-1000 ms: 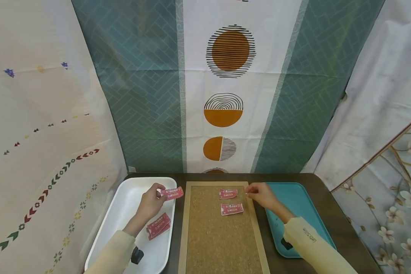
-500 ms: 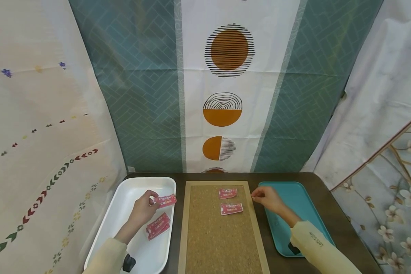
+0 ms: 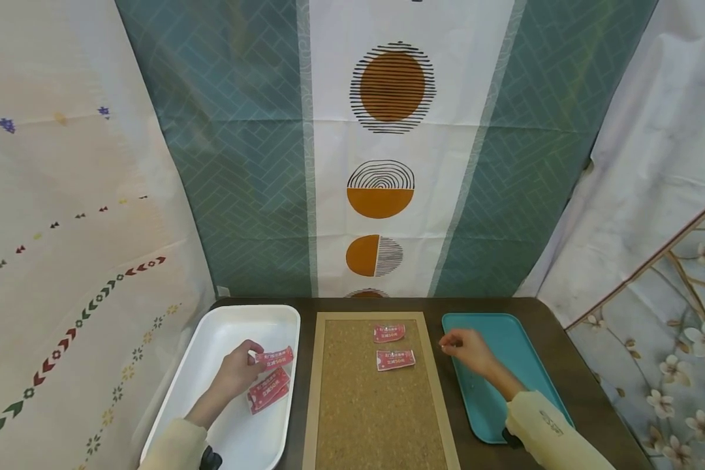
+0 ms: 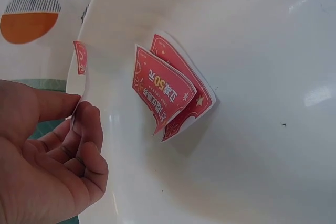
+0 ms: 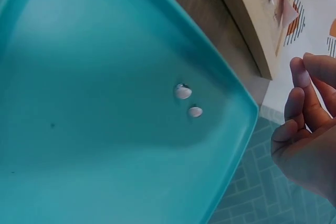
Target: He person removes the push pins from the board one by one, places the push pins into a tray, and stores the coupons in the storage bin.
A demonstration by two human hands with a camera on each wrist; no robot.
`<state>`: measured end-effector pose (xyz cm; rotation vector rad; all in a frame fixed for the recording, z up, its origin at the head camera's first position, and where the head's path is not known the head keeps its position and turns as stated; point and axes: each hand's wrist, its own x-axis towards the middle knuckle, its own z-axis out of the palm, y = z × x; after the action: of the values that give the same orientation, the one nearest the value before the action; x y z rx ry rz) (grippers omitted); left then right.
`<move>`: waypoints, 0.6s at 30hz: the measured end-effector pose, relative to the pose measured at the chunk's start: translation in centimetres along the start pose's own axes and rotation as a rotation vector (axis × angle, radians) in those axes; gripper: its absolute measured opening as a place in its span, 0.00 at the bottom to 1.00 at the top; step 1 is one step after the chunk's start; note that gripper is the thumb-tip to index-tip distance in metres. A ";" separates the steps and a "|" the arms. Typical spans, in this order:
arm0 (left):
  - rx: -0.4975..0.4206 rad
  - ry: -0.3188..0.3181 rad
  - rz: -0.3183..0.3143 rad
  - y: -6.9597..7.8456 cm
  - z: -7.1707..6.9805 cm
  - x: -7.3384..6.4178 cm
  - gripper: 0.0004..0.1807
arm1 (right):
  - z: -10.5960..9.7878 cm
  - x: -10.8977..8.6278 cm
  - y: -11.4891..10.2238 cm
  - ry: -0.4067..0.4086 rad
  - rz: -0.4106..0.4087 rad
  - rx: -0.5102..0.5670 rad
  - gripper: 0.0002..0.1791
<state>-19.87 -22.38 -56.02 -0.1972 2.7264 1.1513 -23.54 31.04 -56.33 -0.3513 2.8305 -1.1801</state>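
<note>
My left hand pinches a red paper coupon by one end, above the white tray. In the left wrist view that coupon appears nearly edge-on. Below it lie overlapping red coupons in the tray. Thumb and fingertip of my right hand meet by the left edge of the teal tray, pinching a tiny pale thing, apparently a thumbtack, mostly hidden. Two silver thumbtacks lie in the teal tray. On the cork board are an upper coupon and a lower coupon.
The wood-framed board lies between the two trays on a dark table. A patterned curtain hangs behind the table. White cloths flank it on the left and right. The tray rims stand slightly raised.
My left hand has drawn the coupon left and down, from near the board's edge to above the coupons in the white tray. My right hand has shifted right and down, off the board's edge.
</note>
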 end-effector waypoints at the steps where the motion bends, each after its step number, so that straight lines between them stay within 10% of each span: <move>1: 0.006 -0.003 -0.002 -0.1 0.0 0.0 0.21 | 0.0 -0.1 0.2 0.002 -0.003 0.003 0.06; 18: 0.041 -0.087 -0.031 -1.1 0.4 -0.6 0.17 | -0.7 -1.6 3.4 0.079 0.029 -0.031 0.03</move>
<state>-19.03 -22.87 -56.94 -0.1789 2.6592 1.0693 -22.71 34.21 -58.31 -0.2699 2.9131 -1.1717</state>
